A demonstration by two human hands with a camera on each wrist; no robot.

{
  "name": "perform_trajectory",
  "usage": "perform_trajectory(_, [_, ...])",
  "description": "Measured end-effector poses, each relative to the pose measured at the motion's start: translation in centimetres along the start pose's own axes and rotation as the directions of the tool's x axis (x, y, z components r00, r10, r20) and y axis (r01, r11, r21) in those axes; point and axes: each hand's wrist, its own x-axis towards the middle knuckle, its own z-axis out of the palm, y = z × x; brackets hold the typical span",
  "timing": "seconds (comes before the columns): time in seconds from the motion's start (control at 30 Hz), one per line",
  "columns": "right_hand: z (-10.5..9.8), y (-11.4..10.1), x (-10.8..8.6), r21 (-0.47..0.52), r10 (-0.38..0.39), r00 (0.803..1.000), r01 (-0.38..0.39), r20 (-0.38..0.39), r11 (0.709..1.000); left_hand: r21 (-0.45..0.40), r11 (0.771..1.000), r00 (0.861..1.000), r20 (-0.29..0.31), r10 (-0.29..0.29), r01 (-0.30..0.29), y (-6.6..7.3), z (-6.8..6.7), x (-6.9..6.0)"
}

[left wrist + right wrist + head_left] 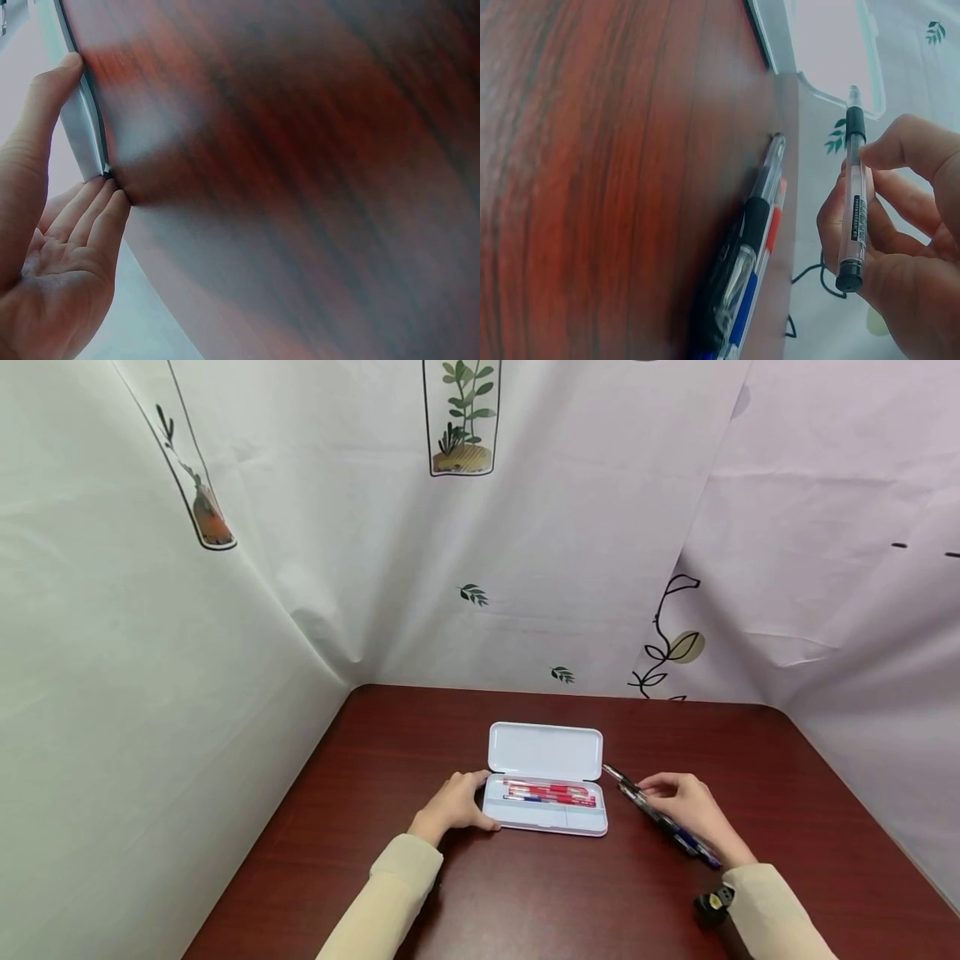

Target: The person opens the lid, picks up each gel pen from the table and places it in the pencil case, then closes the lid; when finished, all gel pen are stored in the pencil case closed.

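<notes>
A white pencil case (510,812) lies with its lid (545,752) raised at the back. Several red pens (558,792) and a blue-gripped one sit in its rear compartment. My left hand (452,806) holds the case's left end between thumb and fingers; in the left wrist view, the thumb (71,64) touches its edge and the fingertips meet its corner. To the right of the case, my right hand (684,806) pinches a clear pen with black cap and grip (855,202). Below it, several pens (754,225) lie together on the table, with black, blue and red parts.
The dark red wooden table (390,752) is bounded by white patterned cloth (300,510) at the back and both sides. A small black object (712,906) with a yellow mark is by the right sleeve (772,910).
</notes>
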Motion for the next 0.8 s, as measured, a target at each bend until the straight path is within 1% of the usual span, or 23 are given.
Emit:
perform_trajectory(0.53, [1.8, -1.8, 1.3, 0.01, -0.07, 0.997, 0.07, 0.042, 0.997, -0.007, 1.0, 1.0, 0.014, -0.024, 0.024, 0.1, 0.0, 0.0])
perform_trajectory(0.63, [2.3, -2.2, 1.6, 0.022, -0.069, 0.996, 0.068, 0.048, 0.997, -0.006, 1.0, 1.0, 0.014, -0.024, 0.024, 0.1, 0.0, 0.0])
perform_trajectory(0.8, [3.2, -2.8, 2.0, 0.022, -0.098, 0.993, 0.097, 0.061, 0.995, -0.004, 1.0, 1.0, 0.011, -0.019, 0.019, 0.1, 0.0, 0.1])
